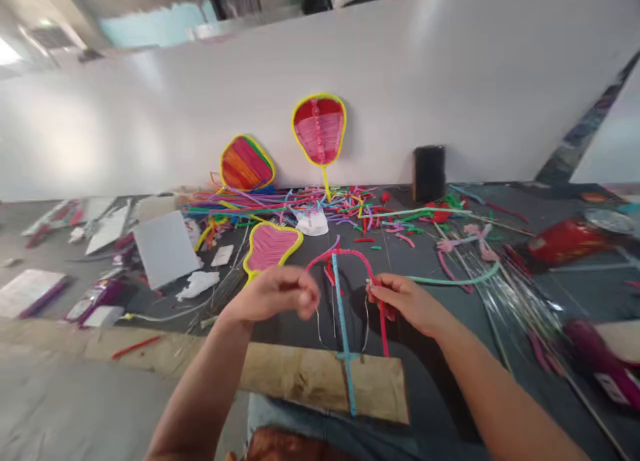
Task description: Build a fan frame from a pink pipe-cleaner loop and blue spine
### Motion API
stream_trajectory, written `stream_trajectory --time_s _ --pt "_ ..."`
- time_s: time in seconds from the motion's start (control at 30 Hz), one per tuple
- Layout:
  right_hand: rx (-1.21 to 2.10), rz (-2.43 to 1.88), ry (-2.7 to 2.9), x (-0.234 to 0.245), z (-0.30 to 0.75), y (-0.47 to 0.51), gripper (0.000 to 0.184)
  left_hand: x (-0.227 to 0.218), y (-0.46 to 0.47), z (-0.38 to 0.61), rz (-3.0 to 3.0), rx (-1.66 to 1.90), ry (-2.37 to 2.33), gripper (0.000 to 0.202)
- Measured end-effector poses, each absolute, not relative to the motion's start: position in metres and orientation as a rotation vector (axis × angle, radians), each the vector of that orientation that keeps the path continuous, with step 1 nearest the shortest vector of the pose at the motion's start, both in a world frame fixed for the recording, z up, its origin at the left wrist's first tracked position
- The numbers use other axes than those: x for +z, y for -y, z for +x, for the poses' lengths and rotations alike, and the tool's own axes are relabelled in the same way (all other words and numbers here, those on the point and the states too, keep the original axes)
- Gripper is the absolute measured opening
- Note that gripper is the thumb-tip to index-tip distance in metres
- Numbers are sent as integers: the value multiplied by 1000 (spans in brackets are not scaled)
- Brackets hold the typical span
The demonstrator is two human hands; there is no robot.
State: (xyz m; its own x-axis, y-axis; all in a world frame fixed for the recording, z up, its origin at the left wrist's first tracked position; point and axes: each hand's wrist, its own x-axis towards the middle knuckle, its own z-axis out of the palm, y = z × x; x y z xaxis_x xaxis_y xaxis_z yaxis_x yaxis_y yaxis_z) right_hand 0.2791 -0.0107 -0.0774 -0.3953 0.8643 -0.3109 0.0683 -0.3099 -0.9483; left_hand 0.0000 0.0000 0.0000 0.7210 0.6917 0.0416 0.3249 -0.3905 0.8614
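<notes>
A pink pipe cleaner is bent into an arch between my hands, above a thin bent wire. My left hand is curled closed at the arch's left side, and the pipe cleaner disappears behind its fingers. On the other side, my right hand pinches the pipe cleaner, whose tail hangs below the fingers. A light-blue pipe cleaner stem runs from the arch down over the table edge, with a short blue crosspiece low on it. Left of it lies a yellow-rimmed pink fan shape.
Two more yellow-rimmed shapes, one striped and one pink and red, lean against the white partition. Loose pipe cleaners are heaped behind my hands. A black box, bundled wires and a white card surround them.
</notes>
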Motion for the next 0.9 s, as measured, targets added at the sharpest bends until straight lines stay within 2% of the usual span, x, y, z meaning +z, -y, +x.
stream_trajectory --time_s 0.1,0.23,0.3,0.4,0.63,0.9 --pt "1810 -1173 1414 -74 278 15 36 -5 -22 39 2269 653 -928 26" --pt "1809 -1173 1450 -72 278 16 38 -10 -42 71 2541 328 -860 32" --pt "1803 -1177 1436 -72 279 16 39 -10 -46 79 2582 215 -834 28" --pt "1830 -1143 1401 -73 280 16 39 -10 -51 82 2596 121 -770 16" --pt "1891 -1095 1213 -76 277 17 43 -17 -64 75 2412 95 -647 11" --pt "1906 -1113 1186 -74 281 16 29 -22 -69 74 2363 113 -624 12"
